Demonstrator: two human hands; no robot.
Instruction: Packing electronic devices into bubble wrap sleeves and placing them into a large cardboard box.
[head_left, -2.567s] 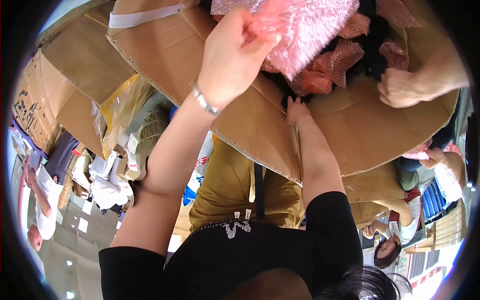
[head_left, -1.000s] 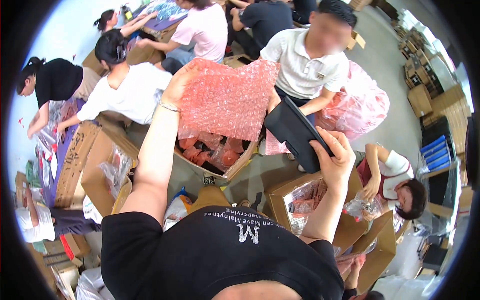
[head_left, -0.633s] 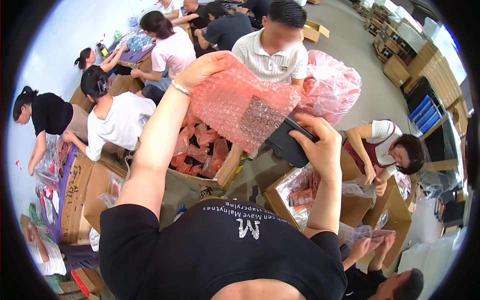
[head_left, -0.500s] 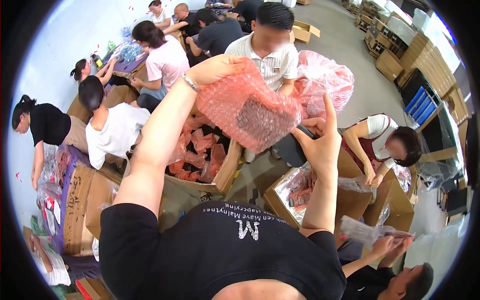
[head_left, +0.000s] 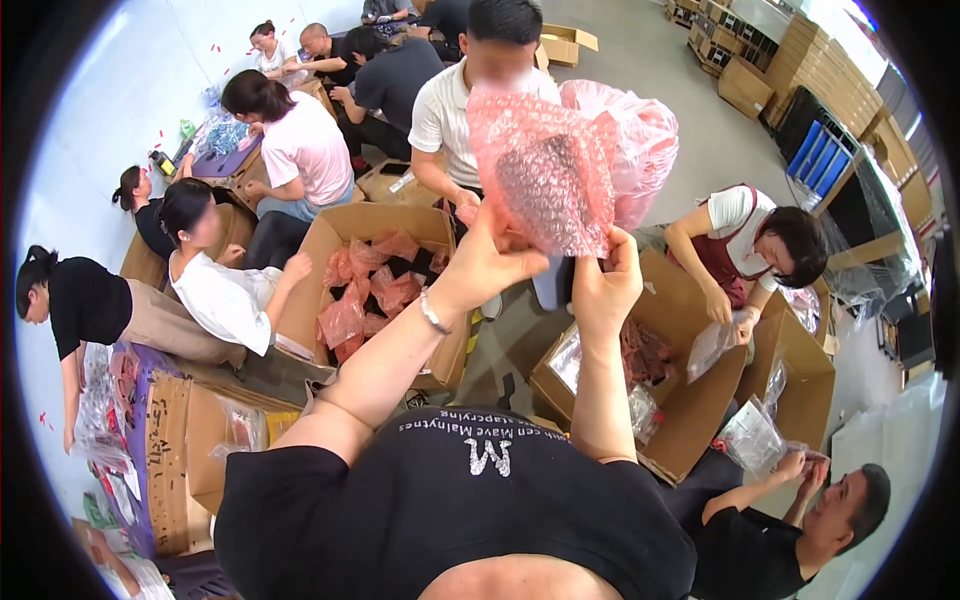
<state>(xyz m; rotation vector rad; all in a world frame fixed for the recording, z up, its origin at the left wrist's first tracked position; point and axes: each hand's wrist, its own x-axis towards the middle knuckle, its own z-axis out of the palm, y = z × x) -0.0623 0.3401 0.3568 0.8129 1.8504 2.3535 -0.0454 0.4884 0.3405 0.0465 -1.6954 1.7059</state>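
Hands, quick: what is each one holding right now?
Left hand: closed on the lower left edge of the pink bubble bag.
Right hand: closed on the bag's lower right edge; a dark item shows just below.

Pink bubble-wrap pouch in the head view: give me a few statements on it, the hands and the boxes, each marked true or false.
1. Both hands grip the pink bubble-wrap pouch at its lower edge. True: left hand, right hand.
2. The pouch lies flat on the floor. False: it is held up in the air.
3. The left wrist wears a bracelet. True.
4. The open cardboard box under the left arm holds only clear bags. False: it holds pink bubble-wrap packets.
5. A dark item shows through the pouch. True.
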